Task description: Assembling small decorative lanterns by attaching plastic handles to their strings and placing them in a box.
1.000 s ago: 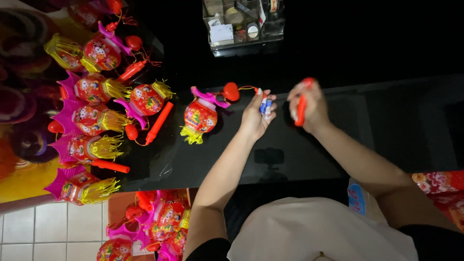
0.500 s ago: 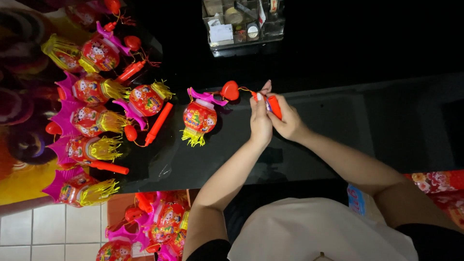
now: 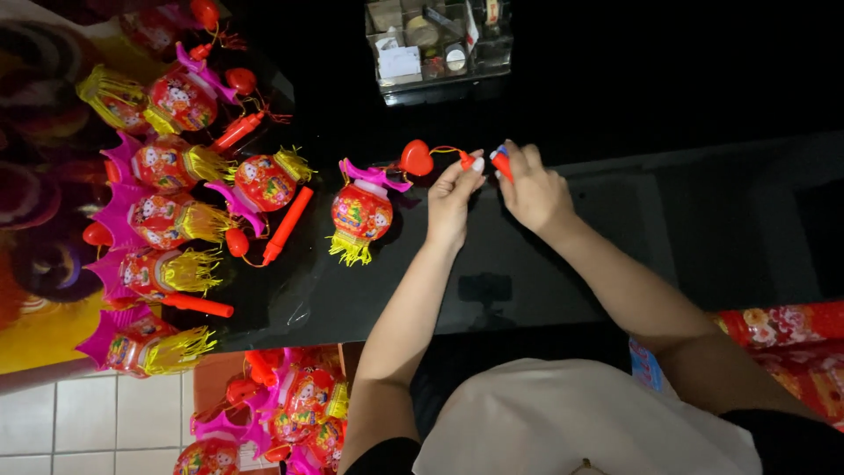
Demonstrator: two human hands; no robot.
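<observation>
Nearest, a white-clad torso [image 3: 563, 422] is seen at the bottom edge, with both forearms stretched out over a glossy black table [image 3: 668, 237]. Below the table's near edge, a heap of red and pink toy lanterns [image 3: 290, 409] is seen over a tiled floor [image 3: 79, 422]. On the table, the left hand [image 3: 453, 202] is pinched narrowly on a small red piece at the end of a thin cord, and the right hand [image 3: 532, 189] is closed around a red stick handle [image 3: 502, 164], only the tip of which is shown. The two hands are held just beside each other, fingertips nearly touching. From the left fingers, the cord is led to a red heart charm [image 3: 416, 157], which is lying just beside a red lantern with a pink top and yellow fringe [image 3: 361, 211]; that lantern is resting on the table, left of the left hand. Farther left, a cluster of finished lanterns with red handles [image 3: 185, 176] is spread across the table. Farthest away, a clear plastic organiser box [image 3: 437, 44] is set at the table's back.
</observation>
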